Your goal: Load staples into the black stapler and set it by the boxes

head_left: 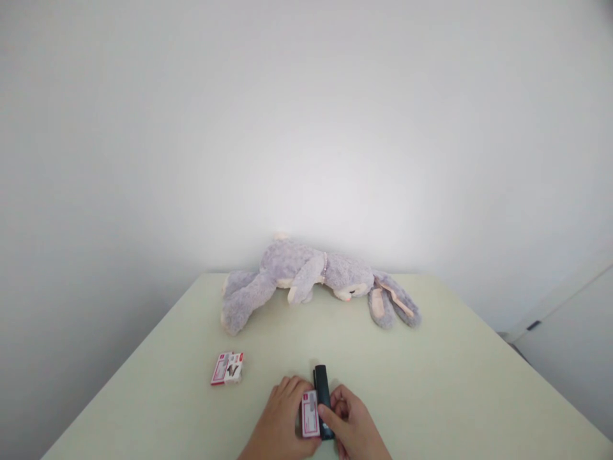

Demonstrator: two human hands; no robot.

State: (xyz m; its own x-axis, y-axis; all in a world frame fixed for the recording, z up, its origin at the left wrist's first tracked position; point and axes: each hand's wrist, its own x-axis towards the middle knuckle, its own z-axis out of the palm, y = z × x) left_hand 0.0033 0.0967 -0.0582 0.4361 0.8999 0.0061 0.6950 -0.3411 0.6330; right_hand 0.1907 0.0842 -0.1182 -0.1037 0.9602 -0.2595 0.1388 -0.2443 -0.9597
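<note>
My left hand (282,415) holds a small pink-and-white staple box (310,414) near the table's front edge. Right beside it, my right hand (352,425) grips a black stapler (322,386) that lies on the table and points away from me. Box and stapler touch side by side between the two hands. Part of the stapler's near end is hidden under my right fingers.
A second small red-and-white box (228,368) lies on the pale green table (454,383) to the left. A grey plush rabbit (311,275) lies on its side along the far edge against the white wall. A white door or cabinet (569,345) stands at the right.
</note>
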